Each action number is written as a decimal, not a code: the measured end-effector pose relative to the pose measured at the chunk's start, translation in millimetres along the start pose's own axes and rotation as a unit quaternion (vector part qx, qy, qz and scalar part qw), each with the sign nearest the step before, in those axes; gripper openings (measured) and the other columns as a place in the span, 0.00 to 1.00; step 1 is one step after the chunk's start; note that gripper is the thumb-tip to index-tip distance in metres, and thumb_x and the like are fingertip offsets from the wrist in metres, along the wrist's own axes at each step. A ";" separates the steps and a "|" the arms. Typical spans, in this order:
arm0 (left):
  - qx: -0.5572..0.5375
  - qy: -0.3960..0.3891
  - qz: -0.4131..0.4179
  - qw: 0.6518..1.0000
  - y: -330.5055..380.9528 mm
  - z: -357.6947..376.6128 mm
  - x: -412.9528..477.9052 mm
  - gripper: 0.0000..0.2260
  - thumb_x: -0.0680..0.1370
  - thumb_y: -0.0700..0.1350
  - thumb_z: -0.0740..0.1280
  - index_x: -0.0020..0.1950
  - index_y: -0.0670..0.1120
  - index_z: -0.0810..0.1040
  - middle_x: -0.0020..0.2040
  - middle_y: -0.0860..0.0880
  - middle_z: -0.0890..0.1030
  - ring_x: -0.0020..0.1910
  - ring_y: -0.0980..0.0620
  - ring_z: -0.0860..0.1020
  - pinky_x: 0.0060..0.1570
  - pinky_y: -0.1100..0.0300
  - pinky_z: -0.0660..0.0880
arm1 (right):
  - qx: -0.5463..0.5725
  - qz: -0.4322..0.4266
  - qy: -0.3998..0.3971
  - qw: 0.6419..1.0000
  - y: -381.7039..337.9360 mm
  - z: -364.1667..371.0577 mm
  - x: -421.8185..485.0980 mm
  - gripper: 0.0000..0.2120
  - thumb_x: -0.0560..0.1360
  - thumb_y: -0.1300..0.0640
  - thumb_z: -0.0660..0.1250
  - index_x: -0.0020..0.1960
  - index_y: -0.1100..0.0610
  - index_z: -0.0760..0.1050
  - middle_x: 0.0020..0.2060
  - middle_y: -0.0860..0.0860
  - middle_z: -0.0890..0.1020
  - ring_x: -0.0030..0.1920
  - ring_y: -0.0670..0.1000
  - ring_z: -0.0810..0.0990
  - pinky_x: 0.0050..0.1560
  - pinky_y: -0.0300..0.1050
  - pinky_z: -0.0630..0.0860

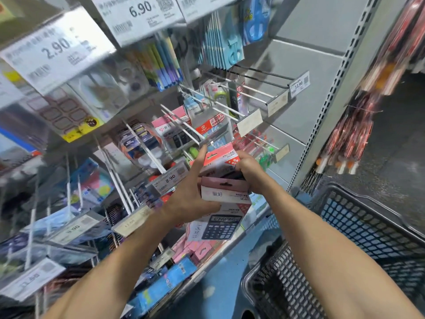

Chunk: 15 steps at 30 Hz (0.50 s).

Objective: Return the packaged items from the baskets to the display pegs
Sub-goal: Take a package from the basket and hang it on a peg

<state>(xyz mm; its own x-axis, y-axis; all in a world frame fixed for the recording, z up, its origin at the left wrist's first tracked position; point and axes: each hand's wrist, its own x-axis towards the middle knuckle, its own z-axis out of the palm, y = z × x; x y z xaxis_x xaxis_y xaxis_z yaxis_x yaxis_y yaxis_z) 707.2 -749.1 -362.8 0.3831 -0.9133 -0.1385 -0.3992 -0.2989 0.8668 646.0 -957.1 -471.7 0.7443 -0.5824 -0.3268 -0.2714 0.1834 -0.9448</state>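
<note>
Shelving [299,72] behind: left hand [190,192], right hand [249,171] grip three boxes [224,192]; two baskets [368,222].

Pink calculator box [230,210] tilted; red-topped box [220,161] touching behind it, near white pegs [184,127]; dark mesh baskets [368,226] lower right.

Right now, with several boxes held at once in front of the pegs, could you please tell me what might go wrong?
1. The left hand and right hand grip a stack of boxes that sit askew; one could slip out and drop.
2. The top box has only a small hang slot, and the white peg sits among crowded pegs, so it may miss or knock neighbouring packs.
</note>
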 end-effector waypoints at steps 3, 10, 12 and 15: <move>0.006 0.009 0.010 1.000 -1.2 0.5 -1.3 0.56 0.70 0.32 0.74 0.82 0.61 0.41 0.57 0.79 0.75 0.51 0.51 0.85 0.50 0.49 0.83 | -0.024 0.002 -0.011 1.000 -26.9 6.2 -19.3 0.26 0.56 0.63 0.56 0.53 0.72 0.71 0.41 0.61 0.77 0.43 0.58 0.74 0.45 0.53 0.70; -0.028 0.036 -0.002 0.999 -16.3 8.5 2.7 0.57 0.69 0.28 0.75 0.82 0.62 0.43 0.51 0.60 0.86 0.48 0.53 0.86 0.46 0.56 0.83 | -0.037 -0.029 -0.078 0.996 -23.8 2.8 -6.1 0.14 0.60 0.68 0.60 0.45 0.63 0.76 0.43 0.66 0.77 0.45 0.61 0.75 0.44 0.57 0.71; -0.016 0.043 0.001 0.999 -19.4 10.5 4.9 0.57 0.69 0.30 0.75 0.81 0.64 0.43 0.49 0.56 0.87 0.45 0.53 0.86 0.46 0.56 0.82 | -0.007 -0.037 -0.072 0.997 -39.2 1.3 -23.0 0.14 0.67 0.73 0.58 0.46 0.60 0.76 0.43 0.57 0.77 0.47 0.57 0.76 0.48 0.51 0.72; 0.009 0.047 0.000 0.999 -21.8 13.5 8.3 0.57 0.70 0.34 0.76 0.80 0.68 0.41 0.49 0.55 0.87 0.45 0.54 0.86 0.48 0.53 0.83 | 0.004 -0.049 -0.116 0.992 -30.9 -5.1 -15.7 0.14 0.74 0.74 0.60 0.49 0.59 0.78 0.41 0.49 0.83 0.45 0.48 0.84 0.46 0.45 0.80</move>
<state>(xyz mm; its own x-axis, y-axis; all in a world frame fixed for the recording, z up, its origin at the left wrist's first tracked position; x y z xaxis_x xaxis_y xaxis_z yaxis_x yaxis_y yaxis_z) 707.8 -753.9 -389.4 0.4600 -0.8831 -0.0924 -0.4143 -0.3055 0.8574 639.6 -957.7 -437.3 0.8873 -0.4007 -0.2282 -0.1864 0.1411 -0.9723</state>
